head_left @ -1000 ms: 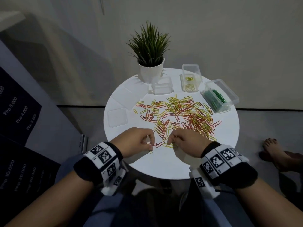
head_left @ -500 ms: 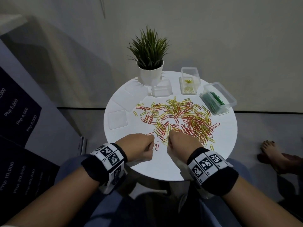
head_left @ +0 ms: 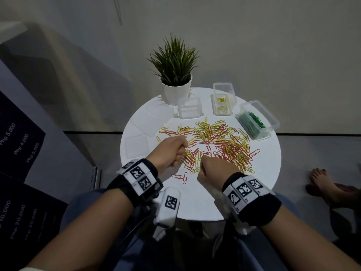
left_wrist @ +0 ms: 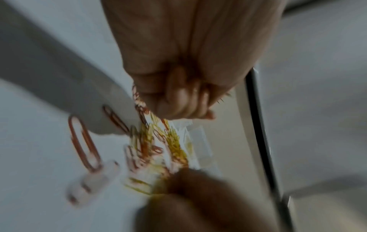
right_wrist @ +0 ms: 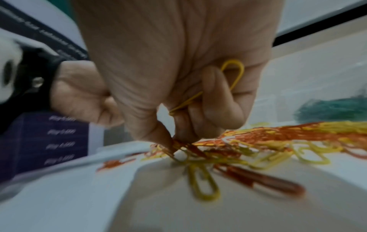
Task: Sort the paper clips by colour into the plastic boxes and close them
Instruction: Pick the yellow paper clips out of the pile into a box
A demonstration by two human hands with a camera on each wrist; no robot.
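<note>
Right hand (right_wrist: 178,78) gripped a yellow paper clip (right_wrist: 228,75); left hand (head_left: 170,151), centre frame, clutched red paper clips (left_wrist: 139,100) above the counter (head_left: 195,202).

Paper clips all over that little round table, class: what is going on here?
A person is sorting them by colour. The right hand holds a yellow clip in its curled fingers while pinching into the near edge of the red and yellow pile. The left hand is closed round red clips. The green box already holds green clips, the yellow box only a few yellow ones, and a third box looks empty. All three are open, their lids lying on the table.
</note>
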